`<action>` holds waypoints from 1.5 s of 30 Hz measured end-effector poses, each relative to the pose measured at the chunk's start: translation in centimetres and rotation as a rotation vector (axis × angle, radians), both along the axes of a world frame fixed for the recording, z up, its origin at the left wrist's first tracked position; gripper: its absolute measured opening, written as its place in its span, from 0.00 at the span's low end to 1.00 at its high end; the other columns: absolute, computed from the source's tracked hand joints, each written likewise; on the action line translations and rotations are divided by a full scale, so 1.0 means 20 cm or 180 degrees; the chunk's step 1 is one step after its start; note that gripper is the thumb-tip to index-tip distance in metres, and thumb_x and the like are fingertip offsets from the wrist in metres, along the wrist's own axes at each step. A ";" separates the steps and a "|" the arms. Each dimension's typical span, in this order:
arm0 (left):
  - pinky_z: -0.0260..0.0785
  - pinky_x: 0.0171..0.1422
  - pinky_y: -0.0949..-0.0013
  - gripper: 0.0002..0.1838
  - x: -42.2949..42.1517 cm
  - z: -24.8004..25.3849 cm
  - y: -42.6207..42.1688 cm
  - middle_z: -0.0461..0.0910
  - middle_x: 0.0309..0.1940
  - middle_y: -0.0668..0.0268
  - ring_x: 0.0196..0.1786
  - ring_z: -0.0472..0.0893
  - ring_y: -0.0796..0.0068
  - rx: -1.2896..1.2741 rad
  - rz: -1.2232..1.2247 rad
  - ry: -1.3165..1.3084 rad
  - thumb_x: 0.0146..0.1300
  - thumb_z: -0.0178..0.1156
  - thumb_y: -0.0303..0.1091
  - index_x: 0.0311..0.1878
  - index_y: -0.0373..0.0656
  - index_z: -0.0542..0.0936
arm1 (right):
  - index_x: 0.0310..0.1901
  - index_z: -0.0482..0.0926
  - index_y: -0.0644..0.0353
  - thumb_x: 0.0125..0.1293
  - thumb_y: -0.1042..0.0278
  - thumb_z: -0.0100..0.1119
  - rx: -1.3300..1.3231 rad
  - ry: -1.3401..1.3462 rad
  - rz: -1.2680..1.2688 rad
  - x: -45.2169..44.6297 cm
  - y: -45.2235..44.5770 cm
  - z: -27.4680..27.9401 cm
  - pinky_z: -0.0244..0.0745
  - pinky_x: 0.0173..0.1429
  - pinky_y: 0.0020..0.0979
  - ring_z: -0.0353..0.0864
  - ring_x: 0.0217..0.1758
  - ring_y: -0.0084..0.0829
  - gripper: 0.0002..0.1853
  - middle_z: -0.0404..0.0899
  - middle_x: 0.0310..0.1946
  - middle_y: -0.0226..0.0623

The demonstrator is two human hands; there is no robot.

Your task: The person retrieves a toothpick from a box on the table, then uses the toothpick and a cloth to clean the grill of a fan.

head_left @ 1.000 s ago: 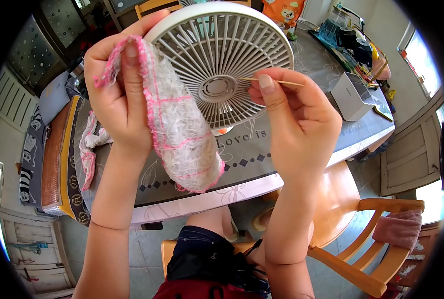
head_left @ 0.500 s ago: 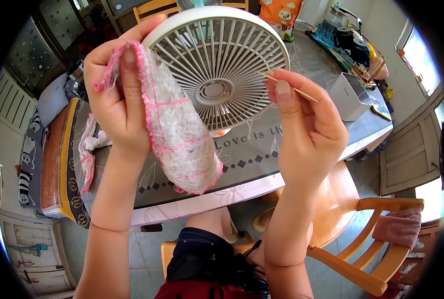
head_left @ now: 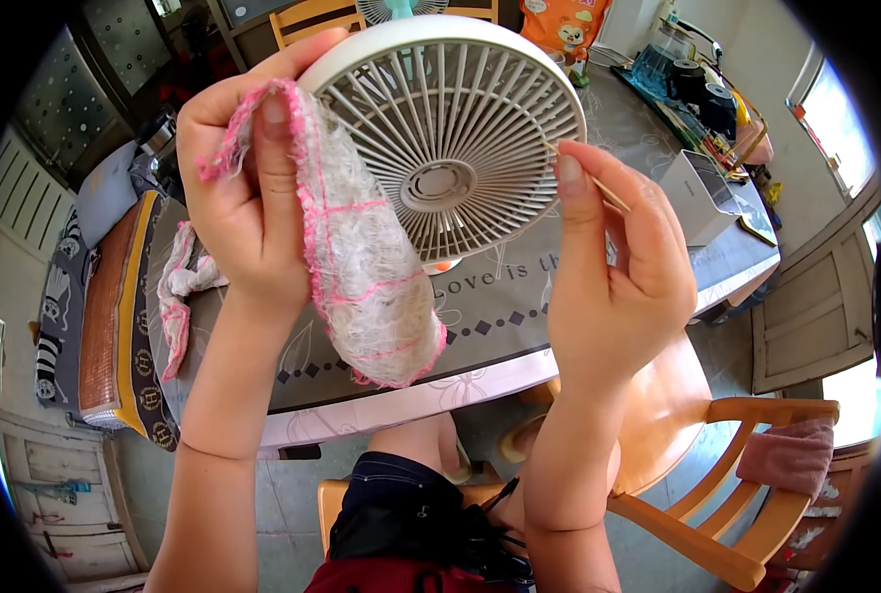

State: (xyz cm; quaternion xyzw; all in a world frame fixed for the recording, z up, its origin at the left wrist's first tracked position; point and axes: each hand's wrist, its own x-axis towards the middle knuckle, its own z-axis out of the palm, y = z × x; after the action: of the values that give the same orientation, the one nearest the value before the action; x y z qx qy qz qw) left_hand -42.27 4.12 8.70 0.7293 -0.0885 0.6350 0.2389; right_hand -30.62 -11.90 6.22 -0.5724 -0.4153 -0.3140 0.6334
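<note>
White plastic framed the round fan with a grey, spoke-like grille (head_left: 440, 188) that stood upright over the grey patterned surface (head_left: 509, 341), its left side covered by a loose-woven white cloth with ragged pink edging (head_left: 371, 277). Its stand was mostly hidden, only a small white and orange part showing below the rim. A second, smaller fan with a pale green centre (head_left: 401, 10) was cut off by the top edge, as was an orange bag with a cartoon animal (head_left: 564, 35). Lettering on the surface was partly covered by the cloth and the right hand (head_left: 618, 257). The left hand (head_left: 238, 188) held the cloth, one end looped over the thumb and the rest hanging down in front of the grille; its upper fingers passed behind the fan's rim, so their grip there could not be told. The right hand's thumb and index finger were closed narrowly on a thin, pale wooden stick (head_left: 613, 195), the other fingers curled. The stick's tip lay at the grille's right edge; whether it touched the spokes was too small to tell.
</note>
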 end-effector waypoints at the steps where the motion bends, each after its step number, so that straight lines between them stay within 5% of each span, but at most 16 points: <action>1: 0.72 0.63 0.65 0.12 0.00 0.00 0.00 0.77 0.55 0.37 0.56 0.82 0.62 0.0025 0.0050 0.0021 0.78 0.41 0.34 0.47 0.34 0.67 | 0.40 0.85 0.66 0.65 0.78 0.65 0.0000 -0.0038 -0.0062 0.00 0.00 0.00 0.75 0.38 0.17 0.79 0.34 0.17 0.04 0.84 0.34 0.34; 12: 0.74 0.61 0.67 0.12 0.00 0.00 -0.02 0.78 0.54 0.37 0.54 0.83 0.64 0.0058 0.0189 -0.0014 0.78 0.42 0.35 0.46 0.33 0.68 | 0.40 0.84 0.67 0.65 0.78 0.64 -0.0096 0.0105 0.0088 0.00 -0.01 0.01 0.76 0.41 0.18 0.80 0.35 0.18 0.04 0.84 0.35 0.34; 14: 0.70 0.57 0.75 0.09 0.00 0.00 -0.03 0.80 0.53 0.47 0.49 0.81 0.73 -0.0026 0.0000 -0.0016 0.76 0.48 0.31 0.50 0.33 0.67 | 0.40 0.84 0.67 0.65 0.78 0.65 -0.0025 0.0147 0.0033 0.00 -0.01 0.00 0.77 0.41 0.18 0.81 0.36 0.18 0.04 0.84 0.35 0.34; 17: 0.74 0.60 0.68 0.13 0.00 0.00 -0.04 0.78 0.54 0.37 0.52 0.83 0.65 0.0016 0.0194 0.0021 0.78 0.43 0.35 0.46 0.32 0.68 | 0.41 0.84 0.68 0.65 0.77 0.65 -0.0146 0.0156 0.0044 -0.02 -0.02 0.01 0.77 0.41 0.18 0.81 0.37 0.18 0.05 0.84 0.35 0.34; 20: 0.74 0.59 0.69 0.13 0.00 0.00 -0.04 0.78 0.54 0.38 0.52 0.83 0.66 -0.0004 0.0079 -0.0003 0.78 0.42 0.36 0.46 0.33 0.68 | 0.41 0.84 0.68 0.65 0.77 0.65 -0.0189 0.0127 0.0096 -0.01 0.00 0.01 0.77 0.41 0.18 0.82 0.36 0.18 0.05 0.84 0.35 0.34; 22: 0.73 0.59 0.69 0.13 0.00 0.01 -0.06 0.78 0.54 0.38 0.52 0.83 0.67 0.0058 0.0187 0.0038 0.79 0.42 0.36 0.46 0.33 0.68 | 0.36 0.83 0.63 0.59 0.80 0.67 0.0293 0.0046 -0.0050 0.02 0.03 -0.02 0.73 0.30 0.23 0.80 0.26 0.28 0.04 0.82 0.28 0.37; 27: 0.72 0.60 0.70 0.12 0.00 0.01 -0.06 0.79 0.54 0.40 0.51 0.82 0.69 0.0122 0.0256 0.0055 0.79 0.42 0.36 0.47 0.34 0.68 | 0.36 0.83 0.63 0.59 0.80 0.67 0.0197 0.0097 0.0084 0.00 0.03 -0.01 0.73 0.31 0.23 0.80 0.27 0.28 0.05 0.83 0.28 0.37; 29: 0.70 0.57 0.75 0.08 0.00 0.00 -0.05 0.81 0.52 0.47 0.49 0.81 0.73 0.0101 0.0036 -0.0059 0.76 0.49 0.30 0.50 0.33 0.67 | 0.36 0.83 0.63 0.59 0.80 0.67 0.0210 0.0092 0.0132 0.00 0.02 -0.01 0.74 0.31 0.23 0.81 0.27 0.28 0.05 0.83 0.28 0.37; 31: 0.70 0.57 0.75 0.08 0.00 0.00 -0.04 0.81 0.52 0.47 0.49 0.81 0.73 0.0137 0.0166 -0.0018 0.76 0.49 0.29 0.50 0.33 0.68 | 0.41 0.83 0.69 0.65 0.78 0.64 0.0073 0.0207 0.0026 0.00 0.01 -0.01 0.78 0.42 0.19 0.84 0.37 0.20 0.05 0.85 0.35 0.35; 34: 0.70 0.57 0.75 0.08 0.00 0.01 -0.05 0.81 0.52 0.47 0.49 0.81 0.73 0.0149 0.0259 -0.0008 0.76 0.49 0.29 0.49 0.33 0.68 | 0.36 0.83 0.63 0.59 0.80 0.67 0.0249 0.0114 0.0116 0.00 0.03 -0.01 0.74 0.32 0.22 0.81 0.27 0.27 0.05 0.83 0.28 0.37; 45: 0.72 0.55 0.73 0.08 0.01 0.02 -0.05 0.81 0.51 0.47 0.48 0.82 0.71 0.0156 0.0140 -0.0077 0.76 0.49 0.29 0.49 0.33 0.68 | 0.36 0.83 0.63 0.59 0.79 0.68 0.0255 0.0261 0.0243 0.00 0.03 -0.02 0.73 0.32 0.21 0.80 0.26 0.26 0.05 0.83 0.28 0.36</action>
State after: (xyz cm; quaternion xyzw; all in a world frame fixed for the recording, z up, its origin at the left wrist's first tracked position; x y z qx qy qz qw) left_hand -41.97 3.06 9.00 0.7290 -0.0909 0.6465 0.2058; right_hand -30.53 -11.31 5.79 -0.5428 -0.3976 -0.2824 0.6838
